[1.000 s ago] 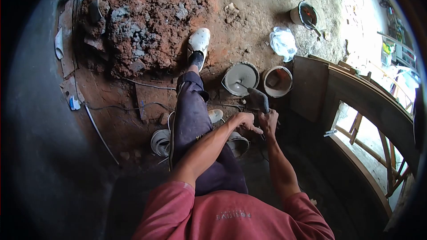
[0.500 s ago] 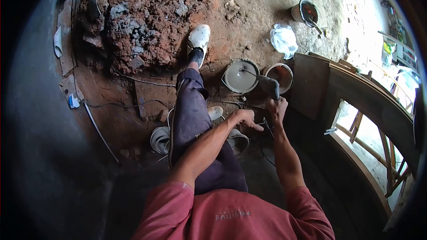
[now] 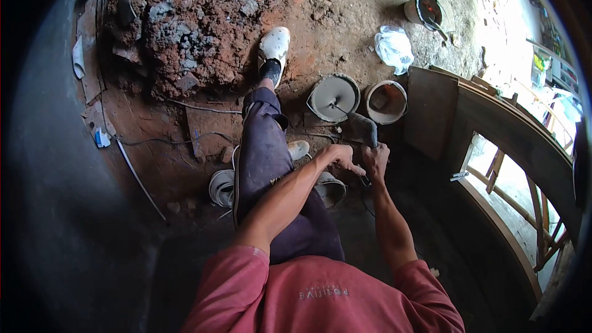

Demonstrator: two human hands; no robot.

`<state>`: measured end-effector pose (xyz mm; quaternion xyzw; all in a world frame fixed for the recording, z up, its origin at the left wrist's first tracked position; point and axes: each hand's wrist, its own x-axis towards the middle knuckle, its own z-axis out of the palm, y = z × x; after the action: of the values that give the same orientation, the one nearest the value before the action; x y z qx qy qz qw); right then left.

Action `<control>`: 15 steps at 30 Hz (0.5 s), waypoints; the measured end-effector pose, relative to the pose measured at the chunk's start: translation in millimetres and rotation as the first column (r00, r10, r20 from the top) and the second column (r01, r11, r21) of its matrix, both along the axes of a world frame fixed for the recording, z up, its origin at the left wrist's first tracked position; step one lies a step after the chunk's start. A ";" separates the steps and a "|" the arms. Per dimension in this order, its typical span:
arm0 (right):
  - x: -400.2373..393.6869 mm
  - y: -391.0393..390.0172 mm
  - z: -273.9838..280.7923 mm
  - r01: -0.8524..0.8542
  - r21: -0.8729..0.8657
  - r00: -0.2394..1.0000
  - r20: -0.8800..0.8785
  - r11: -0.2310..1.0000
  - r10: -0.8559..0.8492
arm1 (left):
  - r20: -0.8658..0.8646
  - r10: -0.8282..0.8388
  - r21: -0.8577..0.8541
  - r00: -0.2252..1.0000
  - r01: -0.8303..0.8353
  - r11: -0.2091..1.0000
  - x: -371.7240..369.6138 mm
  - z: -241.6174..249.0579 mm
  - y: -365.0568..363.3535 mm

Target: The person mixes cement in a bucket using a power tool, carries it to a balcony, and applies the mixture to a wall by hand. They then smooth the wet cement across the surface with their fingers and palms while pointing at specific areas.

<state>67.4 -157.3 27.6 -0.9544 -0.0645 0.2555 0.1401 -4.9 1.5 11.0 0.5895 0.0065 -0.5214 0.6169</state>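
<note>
A grey-smeared power drill is in my right hand, whose fingers are wrapped round its grip. A thin rod runs from the drill into the grey mix of a bucket, where the mix dips around it. My left hand is just left of the grip, near the drill's cable, with a finger stretched toward my right hand. I see nothing held in it, though its underside is hidden. Beside the first bucket stands a second bucket with reddish-brown insides.
Broken red soil is heaped at the upper left. A white plastic bag and a third bucket with a handled tool lie farther off. Another bucket stands by my leg. A wooden frame curves along the right; cables cross the floor.
The drill has swung left and toward me, uncovering the second bucket. My right hand has come slightly lower and left, and my left hand has moved slightly closer to it.
</note>
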 end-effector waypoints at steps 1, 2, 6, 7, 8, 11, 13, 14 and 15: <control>1.4 8.0 -0.7 -0.002 0.006 1.000 0.003 1.000 0.002 | -0.013 0.000 0.014 1.000 0.000 1.000 2.6 -1.7 2.5; -1.0 10.2 3.2 -0.016 0.028 1.000 0.005 0.999 0.016 | -0.015 -0.002 0.009 1.000 0.002 1.000 1.6 -0.5 -0.2; 5.1 24.5 2.6 -0.021 0.095 1.000 0.025 0.995 0.019 | 0.001 0.001 0.005 1.000 -0.001 1.000 0.0 -8.9 -2.6; 10.8 29.6 -0.5 -0.019 0.098 1.000 0.025 0.995 0.017 | 0.008 0.015 0.000 1.000 -0.015 1.000 0.9 -12.8 -3.6; 17.4 31.6 -1.1 -0.056 0.092 0.998 0.040 0.994 0.052 | -0.040 0.016 -0.003 0.999 -0.016 1.000 -0.1 -15.0 -7.9; 29.7 41.5 2.3 -0.103 0.055 0.990 0.106 0.993 0.096 | -0.042 -0.017 -0.004 0.999 0.017 1.000 2.5 -9.6 -2.5; 31.8 37.4 3.4 0.055 0.082 0.998 0.038 0.995 -0.058 | -0.066 0.010 -0.021 0.998 -0.012 1.000 -3.6 -7.3 -5.7; 34.1 35.9 1.1 0.048 0.095 0.996 0.071 0.994 -0.055 | -0.077 0.043 -0.022 0.996 -0.045 0.999 -1.4 -9.9 -1.7; 36.7 31.8 1.7 0.050 0.092 0.996 0.070 0.994 -0.057 | -0.091 0.072 -0.033 0.993 -0.076 0.997 -1.2 -7.0 -1.0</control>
<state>104.1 -125.4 29.4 -0.9572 -0.0554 0.2135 0.1876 -6.1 0.5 4.0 0.5534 0.0464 -0.5242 0.6456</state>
